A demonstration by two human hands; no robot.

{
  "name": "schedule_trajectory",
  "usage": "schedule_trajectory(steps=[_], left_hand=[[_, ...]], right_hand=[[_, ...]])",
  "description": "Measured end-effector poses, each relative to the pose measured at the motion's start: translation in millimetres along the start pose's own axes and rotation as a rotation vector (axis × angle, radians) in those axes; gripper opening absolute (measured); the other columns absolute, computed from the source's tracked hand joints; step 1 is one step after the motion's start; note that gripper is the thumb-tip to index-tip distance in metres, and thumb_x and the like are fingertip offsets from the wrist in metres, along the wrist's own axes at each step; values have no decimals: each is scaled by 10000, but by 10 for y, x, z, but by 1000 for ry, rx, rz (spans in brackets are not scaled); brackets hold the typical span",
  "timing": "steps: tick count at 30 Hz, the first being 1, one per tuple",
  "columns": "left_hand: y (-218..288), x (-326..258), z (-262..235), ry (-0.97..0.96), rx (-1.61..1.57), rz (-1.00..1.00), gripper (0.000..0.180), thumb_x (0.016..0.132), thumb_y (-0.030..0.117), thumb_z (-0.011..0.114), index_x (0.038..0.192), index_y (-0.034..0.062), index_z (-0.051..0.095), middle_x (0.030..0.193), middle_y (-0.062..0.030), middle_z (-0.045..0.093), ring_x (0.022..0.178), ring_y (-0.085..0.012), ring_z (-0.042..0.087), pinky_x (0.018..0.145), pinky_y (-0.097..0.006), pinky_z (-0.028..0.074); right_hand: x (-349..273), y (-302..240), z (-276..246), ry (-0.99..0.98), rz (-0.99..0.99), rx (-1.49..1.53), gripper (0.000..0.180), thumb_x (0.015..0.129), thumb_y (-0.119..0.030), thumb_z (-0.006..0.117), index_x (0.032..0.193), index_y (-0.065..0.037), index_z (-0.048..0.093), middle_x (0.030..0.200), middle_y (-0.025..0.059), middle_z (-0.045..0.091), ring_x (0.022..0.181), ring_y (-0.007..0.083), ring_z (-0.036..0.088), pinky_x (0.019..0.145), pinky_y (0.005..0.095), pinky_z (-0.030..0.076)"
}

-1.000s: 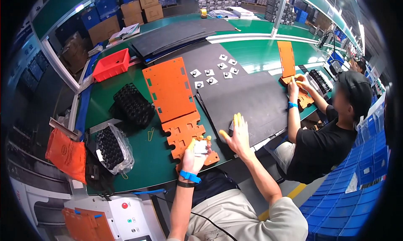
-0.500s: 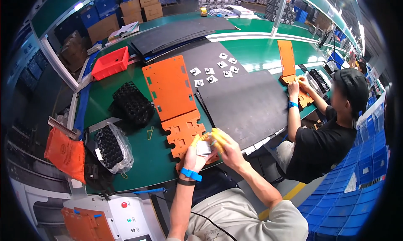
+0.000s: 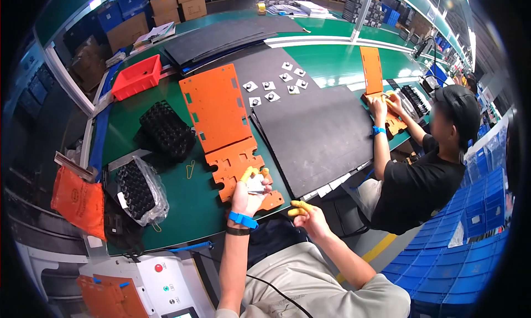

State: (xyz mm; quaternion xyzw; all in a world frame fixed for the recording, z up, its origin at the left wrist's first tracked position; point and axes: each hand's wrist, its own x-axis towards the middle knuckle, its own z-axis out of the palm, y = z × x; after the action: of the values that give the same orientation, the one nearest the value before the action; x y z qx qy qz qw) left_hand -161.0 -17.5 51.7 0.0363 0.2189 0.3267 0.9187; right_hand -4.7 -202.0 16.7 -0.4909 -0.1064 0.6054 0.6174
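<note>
My left hand (image 3: 246, 198), with yellow finger covers and a blue wrist strap, holds a small white square piece (image 3: 255, 184) over the lower part of an orange slotted fixture (image 3: 237, 158). Its fingers partly hide the piece. To the right, by the table's front edge, my right hand (image 3: 313, 220) is apart from it, yellow-covered fingers stretched leftward and nothing visible in them. The fixture's tall orange panel (image 3: 215, 110) lies beyond. Several white square pieces with black round parts (image 3: 269, 86) are spread on a dark mat (image 3: 315, 135).
Left of the fixture are black moulded trays (image 3: 166, 131), a plastic-wrapped black tray (image 3: 145, 188) and a red bin (image 3: 137, 78). An orange bag (image 3: 78, 199) hangs at the table's left end. A co-worker (image 3: 426, 168) sits at right with another orange fixture (image 3: 371, 69).
My right hand has drawn away from the white piece, moving right and down toward the table edge. My left hand still holds the piece. The whole view has shifted slightly.
</note>
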Motion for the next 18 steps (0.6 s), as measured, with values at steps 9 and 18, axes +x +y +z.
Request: schedule_trajectory(steps=[9, 18], left_hand=[[9, -106, -74, -22, -15, -1, 219, 1006, 297, 532, 931, 99, 586, 1028, -102, 643, 781, -211, 577, 691, -357, 497], [89, -141, -189, -5, -4, 34, 226, 1011, 294, 530, 926, 100, 608, 978, -94, 637, 756, -206, 562, 660, -329, 484]], right_hand=[[158, 140, 60, 113, 140, 624, 324, 999, -273, 581, 1179, -6, 614, 1014, 84, 692, 725, 137, 633, 633, 227, 553], [58, 25, 269, 190, 77, 332, 351, 969, -322, 629, 1197, -56, 636, 981, 42, 682, 743, 123, 634, 687, 243, 522]])
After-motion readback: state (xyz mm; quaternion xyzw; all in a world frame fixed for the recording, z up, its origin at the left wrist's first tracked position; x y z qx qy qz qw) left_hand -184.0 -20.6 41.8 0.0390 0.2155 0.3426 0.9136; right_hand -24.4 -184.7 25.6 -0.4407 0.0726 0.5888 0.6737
